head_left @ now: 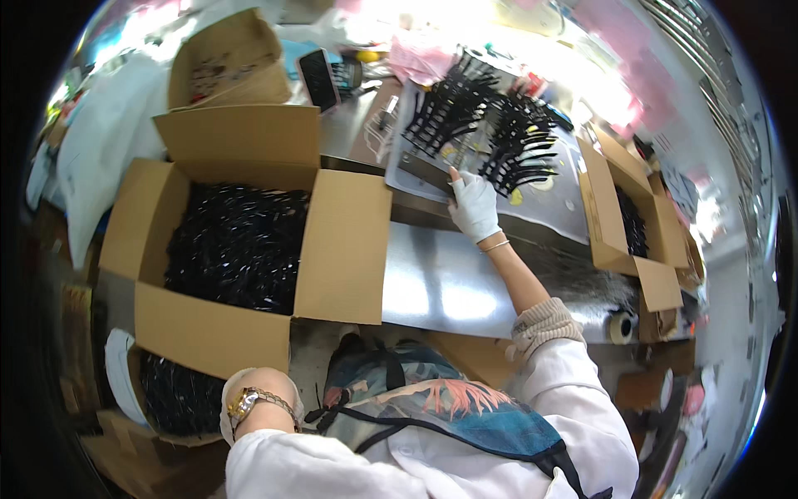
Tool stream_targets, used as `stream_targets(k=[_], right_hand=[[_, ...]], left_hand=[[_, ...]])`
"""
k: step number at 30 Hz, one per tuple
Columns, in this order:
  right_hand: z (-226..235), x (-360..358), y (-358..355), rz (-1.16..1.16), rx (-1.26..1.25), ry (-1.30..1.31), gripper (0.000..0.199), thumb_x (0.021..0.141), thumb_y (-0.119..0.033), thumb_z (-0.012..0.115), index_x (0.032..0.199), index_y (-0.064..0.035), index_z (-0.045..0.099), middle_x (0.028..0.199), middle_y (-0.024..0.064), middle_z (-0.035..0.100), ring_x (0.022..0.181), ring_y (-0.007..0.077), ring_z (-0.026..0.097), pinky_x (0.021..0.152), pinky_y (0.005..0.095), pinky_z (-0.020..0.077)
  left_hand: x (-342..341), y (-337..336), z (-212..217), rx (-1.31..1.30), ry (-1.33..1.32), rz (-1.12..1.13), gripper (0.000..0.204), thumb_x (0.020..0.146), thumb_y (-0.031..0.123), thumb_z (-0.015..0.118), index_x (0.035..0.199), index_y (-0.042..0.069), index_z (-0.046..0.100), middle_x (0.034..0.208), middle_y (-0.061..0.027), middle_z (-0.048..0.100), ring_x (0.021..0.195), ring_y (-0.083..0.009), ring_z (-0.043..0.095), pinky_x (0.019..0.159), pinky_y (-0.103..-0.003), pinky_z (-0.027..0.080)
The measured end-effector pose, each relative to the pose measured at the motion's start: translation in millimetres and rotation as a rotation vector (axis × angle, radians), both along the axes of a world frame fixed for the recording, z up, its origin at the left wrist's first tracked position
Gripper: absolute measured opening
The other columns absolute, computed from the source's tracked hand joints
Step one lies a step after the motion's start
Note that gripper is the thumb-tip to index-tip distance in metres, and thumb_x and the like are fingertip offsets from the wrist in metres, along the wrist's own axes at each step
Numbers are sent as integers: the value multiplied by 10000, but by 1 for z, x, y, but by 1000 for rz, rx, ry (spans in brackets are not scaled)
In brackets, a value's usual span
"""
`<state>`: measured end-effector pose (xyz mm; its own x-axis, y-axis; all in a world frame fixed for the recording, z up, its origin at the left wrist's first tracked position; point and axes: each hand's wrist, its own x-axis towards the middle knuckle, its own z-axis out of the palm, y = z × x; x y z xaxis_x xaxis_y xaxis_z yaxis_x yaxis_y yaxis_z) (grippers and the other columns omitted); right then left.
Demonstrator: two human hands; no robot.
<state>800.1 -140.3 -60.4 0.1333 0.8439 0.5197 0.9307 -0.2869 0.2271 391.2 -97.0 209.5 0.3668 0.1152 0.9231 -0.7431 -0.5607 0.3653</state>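
Note:
My right hand [475,208], in a white glove, reaches forward to the near edge of a pale grey tray [565,200]. Its fingers are closed on a dark flat bar [426,169] along that edge. Just beyond the hand, two rows of curved black strips [517,141] lie over the tray, with small yellowish bits around them. My left arm ends at a wrist with a gold watch [244,404], close to the front flap of a large cardboard box [345,249]. The fingers of that hand are hidden. Many small shiny black pieces [237,245] fill this box.
A smaller open box [611,204] with black pieces stands at the right, near a tape roll [620,328]. Below the large box is another container of black pieces [179,395]. A phone [318,80] leans at the back beside an open carton [224,62]. The metal bench [440,274] spans the middle.

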Motion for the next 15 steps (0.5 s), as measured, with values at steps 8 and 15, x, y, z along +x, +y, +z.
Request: stream_targets(k=[8, 15], right_hand=[[-2, -3, -67, -539, 682, 636, 695, 763, -175, 796, 1346, 37, 483, 1299, 227, 558, 1198, 350, 560, 1051, 427, 431], [3, 85, -5, -303, 1097, 1030, 1001, 784, -409, 836, 1460, 121, 322, 1364, 291, 543, 1269, 367, 535, 1092, 398, 398]], left_hand=[[41, 50, -6, -78, 7, -379, 233, 492, 212, 661, 578, 30, 546, 561, -55, 520, 472, -211, 510, 483, -467, 415], [101, 57, 6, 137, 155, -575, 158, 771, 154, 692, 781, 21, 607, 708, -98, 568, 545, -232, 535, 474, -438, 398]])
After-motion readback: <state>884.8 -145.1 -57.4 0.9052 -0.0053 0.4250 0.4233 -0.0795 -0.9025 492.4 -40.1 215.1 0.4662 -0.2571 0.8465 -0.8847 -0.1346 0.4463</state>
